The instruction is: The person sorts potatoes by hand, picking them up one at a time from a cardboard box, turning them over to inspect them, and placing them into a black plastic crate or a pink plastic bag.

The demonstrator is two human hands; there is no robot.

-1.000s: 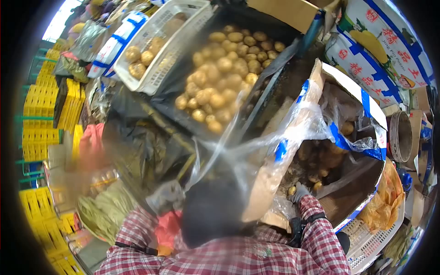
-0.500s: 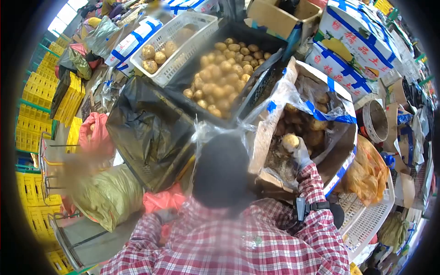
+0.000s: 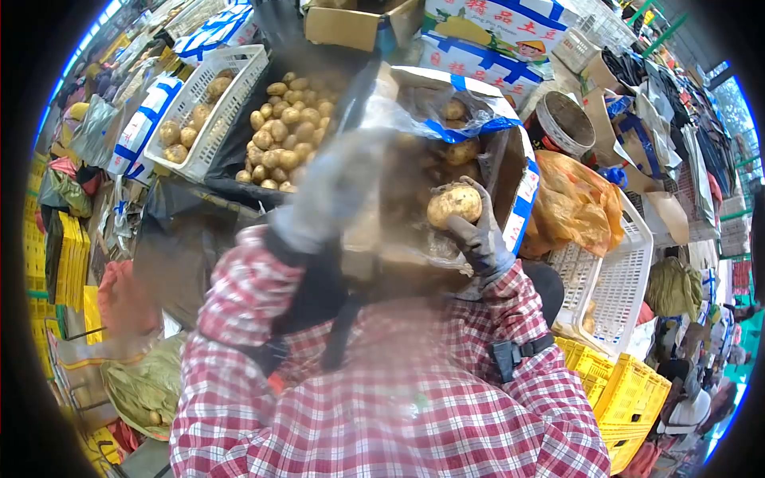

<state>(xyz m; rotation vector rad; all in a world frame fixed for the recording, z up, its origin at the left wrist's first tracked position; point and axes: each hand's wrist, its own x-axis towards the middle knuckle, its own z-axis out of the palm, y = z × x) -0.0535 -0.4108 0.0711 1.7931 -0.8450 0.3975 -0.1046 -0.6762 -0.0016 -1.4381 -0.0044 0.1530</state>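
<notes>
My right hand (image 3: 488,243), in a grey glove, grips a large pale potato (image 3: 454,205) over the near part of an open cardboard box (image 3: 522,209). Inside that box more potatoes (image 3: 460,151) lie among clear plastic and blue tape. My left hand (image 3: 327,195), gloved too, is raised between this box and a black-lined container of potatoes (image 3: 280,131). Motion blur smears its fingers, so I cannot see whether they hold anything. Part of the cardboard box is hidden behind the blur.
A white crate (image 3: 187,163) with several potatoes stands at the left. An orange bag (image 3: 575,203) lies beside white baskets (image 3: 617,271) on the right, near a bucket (image 3: 564,123). Printed cartons (image 3: 482,64) are stacked behind. Yellow crates (image 3: 629,394) stand at the lower right.
My left hand has come up from low on the left to beside the cardboard box. The right hand now holds a larger-looking potato in view. The camera view has swung to the right.
</notes>
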